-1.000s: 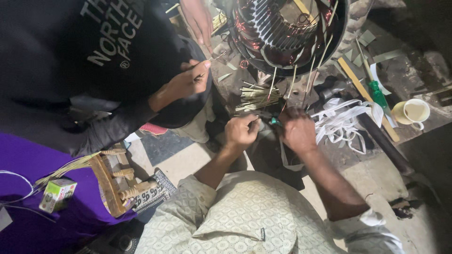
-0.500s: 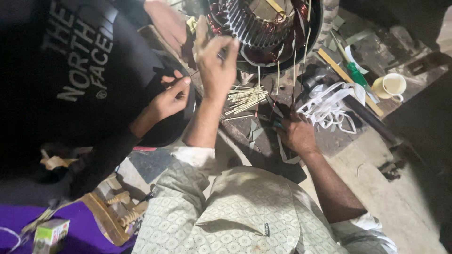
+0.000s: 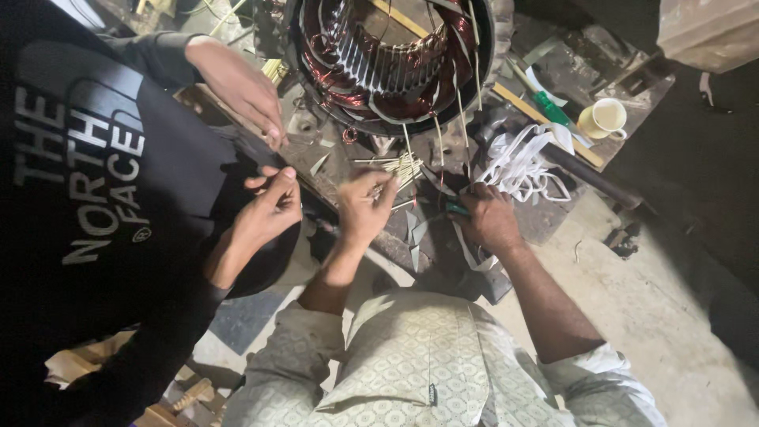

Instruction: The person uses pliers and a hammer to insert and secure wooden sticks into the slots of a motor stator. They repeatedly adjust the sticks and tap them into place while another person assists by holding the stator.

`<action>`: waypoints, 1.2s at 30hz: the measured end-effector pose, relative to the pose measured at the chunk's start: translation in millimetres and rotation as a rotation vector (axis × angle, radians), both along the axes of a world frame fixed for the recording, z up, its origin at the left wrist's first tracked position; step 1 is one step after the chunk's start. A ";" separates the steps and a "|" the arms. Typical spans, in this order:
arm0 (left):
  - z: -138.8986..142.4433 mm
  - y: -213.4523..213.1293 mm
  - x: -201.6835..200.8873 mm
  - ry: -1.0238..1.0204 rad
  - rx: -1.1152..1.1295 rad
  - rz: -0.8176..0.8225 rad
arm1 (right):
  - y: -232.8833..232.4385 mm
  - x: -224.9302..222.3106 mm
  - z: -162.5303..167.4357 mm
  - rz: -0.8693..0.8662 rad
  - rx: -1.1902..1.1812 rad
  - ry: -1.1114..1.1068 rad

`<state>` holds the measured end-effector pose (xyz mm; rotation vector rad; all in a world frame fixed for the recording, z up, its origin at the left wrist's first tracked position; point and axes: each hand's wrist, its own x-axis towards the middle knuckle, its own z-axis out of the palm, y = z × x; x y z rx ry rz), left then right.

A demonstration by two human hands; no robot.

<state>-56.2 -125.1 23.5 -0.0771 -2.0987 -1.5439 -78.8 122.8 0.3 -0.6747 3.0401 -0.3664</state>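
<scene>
Large motor stator (image 3: 391, 59) sits at top centre of the desk (image 3: 553, 229), round housing open toward the camera, copper-red windings and pale slot liners visible inside, several thin sticks poking out of its lower edge. A co-worker in a black printed sweatshirt (image 3: 87, 198) fills the left side; one of that person's hands (image 3: 237, 83) reaches toward the stator's left rim, the other (image 3: 269, 209) is held lower with fingertips pinched together, what it pinches too small to tell. The wearer's patterned pale shirt (image 3: 427, 364) occupies the bottom centre, both forearms running up to the work. A tangle of white tape strips (image 3: 518, 166) lies just right of centre, below the stator. Right hand (image 3: 490, 221) is closed in a fist near the tape, gripping a small green-handled tool (image 3: 457, 209) of which only a bit shows at the thumb side. Left hand (image 3: 365, 205) is raised beside it, fingers curled with thumb and forefinger pressed together on one thin stick from the bundle of pale sticks (image 3: 399, 168) that lies on the desk just below the stator; the bundle fans out between the two hands and the housing. A cream cup (image 3: 605, 119) stands at the right, well apart from the hands, with a green-handled screwdriver (image 3: 553, 107) lying just beside it along a wooden strip (image 3: 545, 126).
</scene>
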 end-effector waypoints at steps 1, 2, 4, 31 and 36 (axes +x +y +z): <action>-13.9 0.0 1.0 -0.178 0.100 -0.055 | 0.8 -1.6 -0.2 0.016 -0.006 0.009; -26.5 -1.1 3.0 -0.148 0.068 -0.014 | 2.2 -2.4 -0.3 0.007 0.006 0.023; -45.5 -4.6 5.0 -0.089 0.004 0.066 | 5.0 -4.7 0.3 -0.012 0.030 0.050; -84.5 19.8 31.0 -0.452 0.635 -0.115 | 75.2 17.2 -33.3 -0.063 -0.300 -0.159; -66.7 49.9 1.7 -0.502 0.603 -0.198 | 94.0 25.2 -37.8 -0.013 -0.328 -0.150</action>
